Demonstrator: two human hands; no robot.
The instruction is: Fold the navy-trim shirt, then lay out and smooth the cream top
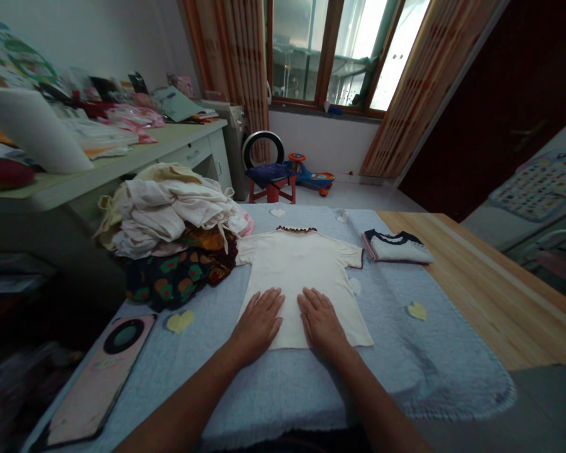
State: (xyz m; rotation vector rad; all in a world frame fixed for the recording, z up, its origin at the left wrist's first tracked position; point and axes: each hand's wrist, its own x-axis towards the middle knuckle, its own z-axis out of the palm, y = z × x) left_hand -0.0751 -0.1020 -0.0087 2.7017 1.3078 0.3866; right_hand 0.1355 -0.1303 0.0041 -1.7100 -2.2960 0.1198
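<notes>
A white T-shirt [302,270] with a dark ruffled neckline lies spread flat on a light blue quilted cloth [396,365], its collar facing away from me. My left hand [260,321] rests palm down on the lower left part of the shirt, fingers stretched out. On the lower right part, my right hand [323,322] lies flat in the same way. Neither hand grips anything. The shirt's right sleeve has a brown edge; its left sleeve touches the heap of clothes.
Left of the shirt sits a heap of crumpled clothes [170,214]. A phone [99,380] lies at the front left. Folded garments [399,246] lie on the right near the bare wooden tabletop [490,283]. A cluttered desk [170,148] stands at left; a red stool [272,189] is beyond.
</notes>
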